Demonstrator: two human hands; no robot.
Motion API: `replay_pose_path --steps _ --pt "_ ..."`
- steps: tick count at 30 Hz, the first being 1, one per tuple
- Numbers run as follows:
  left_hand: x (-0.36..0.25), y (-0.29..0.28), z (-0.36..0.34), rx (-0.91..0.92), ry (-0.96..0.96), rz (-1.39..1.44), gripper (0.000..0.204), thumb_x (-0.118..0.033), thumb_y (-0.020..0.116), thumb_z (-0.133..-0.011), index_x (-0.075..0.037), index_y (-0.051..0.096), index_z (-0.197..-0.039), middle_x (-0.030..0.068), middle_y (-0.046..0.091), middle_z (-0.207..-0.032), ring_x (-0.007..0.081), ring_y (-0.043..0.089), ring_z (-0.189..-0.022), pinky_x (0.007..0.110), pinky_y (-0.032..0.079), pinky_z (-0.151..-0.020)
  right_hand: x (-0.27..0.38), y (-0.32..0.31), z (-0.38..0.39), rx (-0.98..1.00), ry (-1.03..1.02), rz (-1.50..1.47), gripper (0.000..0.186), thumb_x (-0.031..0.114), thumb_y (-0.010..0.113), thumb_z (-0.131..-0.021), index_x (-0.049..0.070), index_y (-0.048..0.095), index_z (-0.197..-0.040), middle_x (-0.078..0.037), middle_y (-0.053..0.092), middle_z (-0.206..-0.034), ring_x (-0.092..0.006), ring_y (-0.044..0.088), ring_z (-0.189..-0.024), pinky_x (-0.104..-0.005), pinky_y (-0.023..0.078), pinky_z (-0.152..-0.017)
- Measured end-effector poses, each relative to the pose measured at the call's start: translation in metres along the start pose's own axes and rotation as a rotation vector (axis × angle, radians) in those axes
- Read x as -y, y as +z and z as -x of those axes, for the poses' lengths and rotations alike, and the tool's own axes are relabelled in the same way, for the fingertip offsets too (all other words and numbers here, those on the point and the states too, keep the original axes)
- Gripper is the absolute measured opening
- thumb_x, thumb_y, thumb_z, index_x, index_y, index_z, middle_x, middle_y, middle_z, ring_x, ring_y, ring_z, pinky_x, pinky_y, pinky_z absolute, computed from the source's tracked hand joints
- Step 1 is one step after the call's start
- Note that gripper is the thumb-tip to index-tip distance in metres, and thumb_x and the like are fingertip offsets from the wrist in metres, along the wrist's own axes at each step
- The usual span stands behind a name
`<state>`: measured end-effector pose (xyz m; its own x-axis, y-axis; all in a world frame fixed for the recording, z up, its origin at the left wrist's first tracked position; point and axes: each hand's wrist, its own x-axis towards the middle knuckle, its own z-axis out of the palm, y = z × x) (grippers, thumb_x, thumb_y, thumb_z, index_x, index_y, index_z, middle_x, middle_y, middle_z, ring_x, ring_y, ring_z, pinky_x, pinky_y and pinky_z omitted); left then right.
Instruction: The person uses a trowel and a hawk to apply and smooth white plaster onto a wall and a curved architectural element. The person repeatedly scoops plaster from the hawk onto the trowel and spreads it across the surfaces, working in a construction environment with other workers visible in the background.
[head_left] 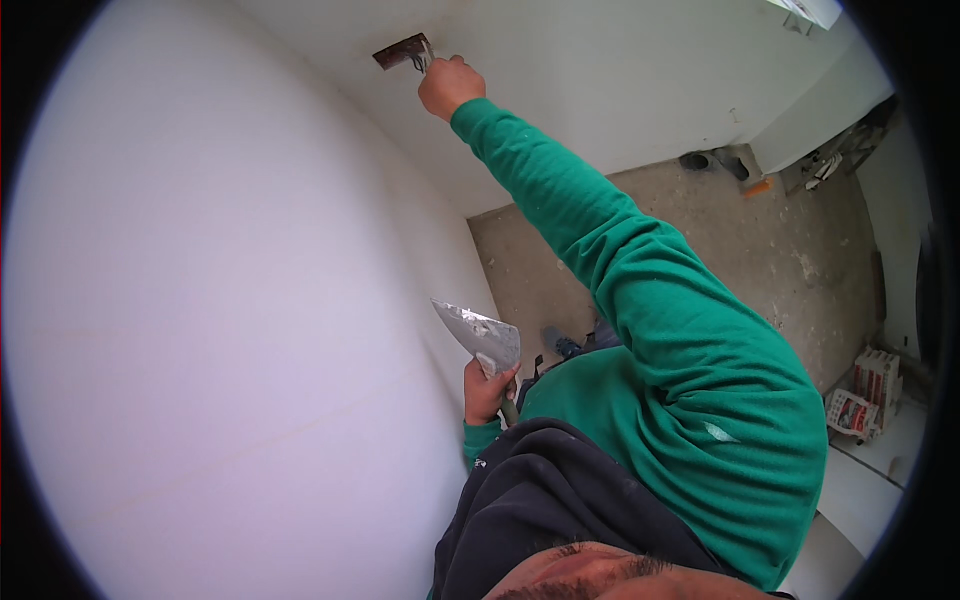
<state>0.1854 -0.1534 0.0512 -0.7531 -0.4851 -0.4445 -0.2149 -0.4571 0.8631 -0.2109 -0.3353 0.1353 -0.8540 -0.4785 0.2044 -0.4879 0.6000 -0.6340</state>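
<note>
My right arm, in a green sleeve, stretches up and away to the far wall (600, 70). My right hand (453, 86) is closed round the handle of a flat trowel (402, 52) with a dark brown rectangular blade, held at the wall near the corner. Whether the blade touches the wall is hard to tell. Low by my body, my left hand (488, 391) grips a pointed trowel (480, 332). Its grey metal blade points up and to the left, smeared with whitish material, beside the white left wall (230, 300).
Bare, stained floor (740, 250) stretches to the right. Dark shoes (715, 163) and an orange piece (757, 188) lie by the far wall. Assorted items (840, 160) sit in the right corner. Printed packages (865, 395) are stacked at the right. My shoe (562, 342) shows below.
</note>
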Motion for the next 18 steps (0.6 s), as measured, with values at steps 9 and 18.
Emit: replay_pose_path --steps 9,18 --pt "0.0037 -0.0009 -0.0004 -0.009 0.012 0.006 0.016 -0.007 0.068 -0.083 0.004 0.058 -0.088 0.0048 0.057 -0.062 0.0114 0.046 -0.042 0.026 0.036 -0.041 0.001 -0.0025 0.0016 -0.026 -0.007 -0.036 0.023 0.014 0.054 -0.082 0.001 0.067 -0.097 -0.021 0.06 -0.107 -0.0379 0.064 -0.095 -0.045 0.052 -0.081" --pt "-0.0011 0.0038 -0.0006 -0.031 0.029 -0.026 0.02 -0.009 0.067 -0.085 -0.001 0.05 -0.078 0.0036 0.049 -0.053 0.0135 0.046 -0.039 0.027 0.034 -0.039 -0.0024 -0.0016 0.0026 -0.001 -0.024 0.002 0.023 0.015 0.057 -0.081 0.003 0.069 -0.097 -0.019 0.061 -0.107 -0.0342 0.064 -0.096 -0.0423 0.053 -0.08"
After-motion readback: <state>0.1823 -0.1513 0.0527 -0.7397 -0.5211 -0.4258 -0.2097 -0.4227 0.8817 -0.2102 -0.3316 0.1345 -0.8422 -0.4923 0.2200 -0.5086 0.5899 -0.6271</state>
